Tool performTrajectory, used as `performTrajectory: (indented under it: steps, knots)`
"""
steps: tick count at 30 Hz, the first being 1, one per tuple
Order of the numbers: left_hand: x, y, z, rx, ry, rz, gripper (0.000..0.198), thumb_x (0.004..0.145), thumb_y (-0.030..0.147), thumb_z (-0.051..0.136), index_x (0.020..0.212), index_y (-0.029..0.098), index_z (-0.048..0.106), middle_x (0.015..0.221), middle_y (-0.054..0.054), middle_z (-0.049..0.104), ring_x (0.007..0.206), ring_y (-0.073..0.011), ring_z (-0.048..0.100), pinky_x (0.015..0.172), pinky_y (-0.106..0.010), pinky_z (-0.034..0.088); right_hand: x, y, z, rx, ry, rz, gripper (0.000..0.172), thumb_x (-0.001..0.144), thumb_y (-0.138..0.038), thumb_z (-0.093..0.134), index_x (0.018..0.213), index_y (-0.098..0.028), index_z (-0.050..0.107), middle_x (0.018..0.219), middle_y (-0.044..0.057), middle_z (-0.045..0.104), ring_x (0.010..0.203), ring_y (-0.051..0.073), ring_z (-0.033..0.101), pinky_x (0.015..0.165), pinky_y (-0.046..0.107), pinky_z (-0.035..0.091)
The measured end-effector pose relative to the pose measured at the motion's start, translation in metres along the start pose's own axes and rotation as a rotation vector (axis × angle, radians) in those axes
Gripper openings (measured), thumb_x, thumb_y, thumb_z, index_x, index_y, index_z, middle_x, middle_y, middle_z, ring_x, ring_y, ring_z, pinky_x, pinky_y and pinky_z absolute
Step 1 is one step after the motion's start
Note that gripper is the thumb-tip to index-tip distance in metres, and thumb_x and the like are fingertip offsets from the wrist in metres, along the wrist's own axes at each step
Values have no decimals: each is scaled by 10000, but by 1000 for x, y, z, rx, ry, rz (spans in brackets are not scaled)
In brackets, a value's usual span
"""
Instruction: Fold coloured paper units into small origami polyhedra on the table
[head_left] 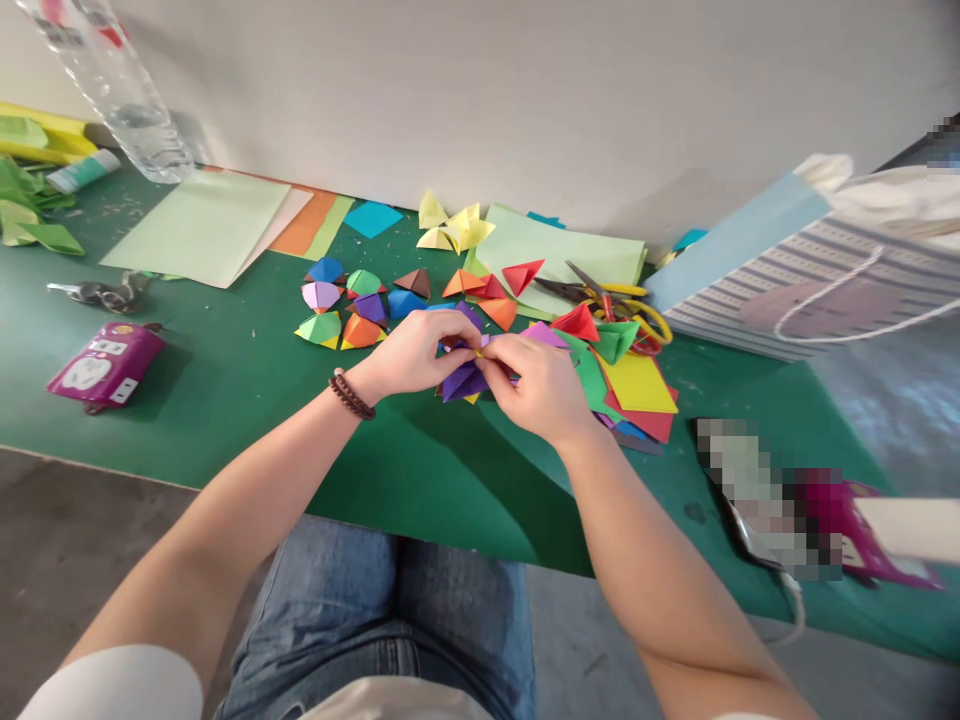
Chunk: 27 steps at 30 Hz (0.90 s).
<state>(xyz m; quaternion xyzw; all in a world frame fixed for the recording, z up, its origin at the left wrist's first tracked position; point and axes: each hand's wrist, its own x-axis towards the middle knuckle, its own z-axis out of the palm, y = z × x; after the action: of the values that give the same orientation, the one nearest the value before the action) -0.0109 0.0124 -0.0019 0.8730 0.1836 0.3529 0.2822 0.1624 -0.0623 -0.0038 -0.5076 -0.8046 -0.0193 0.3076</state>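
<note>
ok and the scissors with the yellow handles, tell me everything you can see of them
The scissors lie flat, their two dark metal blades spread in an open V with the tips pointing left. The yellow loop handles look plastic and sit to the right. The blades rest on a pale green paper sheet, and the handles lie against a folded green paper piece.

Before me, my green-topped workbench (pixel 187 420): folded paper pieces (pixel 364 283) lie at 12 o'clock, yellow-handled scissors (pixel 592 295) at 1, and a striped paper bag (pixel 795 270) at 2. Pale green paper sheets (pixel 196 228) lie at 11, a purple packet (pixel 105 365) at 10, and keys (pixel 94 295) just above it.
</note>
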Motion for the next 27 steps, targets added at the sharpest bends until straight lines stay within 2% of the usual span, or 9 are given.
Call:
performTrajectory:
  steps: [9,14,22,27]
  knots:
    - [2,4,1,-28,67,-132,107,796,132,566,808,154,670,841,-37,709,777,-149,647,722,-270,518,-2,4,-1,28,-4,74,150,922,-246,491,939,-202,633,856,52,700,738,190,626,641,303,448]
    - [1,5,7,-20,98,-148,92,782,141,583,838,144,656,846,-43,705,747,-143,641,692,-261,526,-1,2,-2,-78,53,57,163,921,-229,478,862,-196,626,762,51,679,703,196,610,623,302,418]
    - [-1,2,10,10,97,-145,141,734,67,566,784,152,667,802,-30,708,753,-153,650,702,-270,532,-1,-1,3,-222,25,9,209,923,-210,443,812,-186,619,771,76,673,729,219,599,628,325,404]
    - [1,9,11,-31,189,-182,106,753,93,577,794,148,658,801,-29,701,731,-138,641,676,-253,530,0,0,5,-161,122,52,200,934,-224,451,865,-173,632,795,79,686,741,213,615,644,318,430]
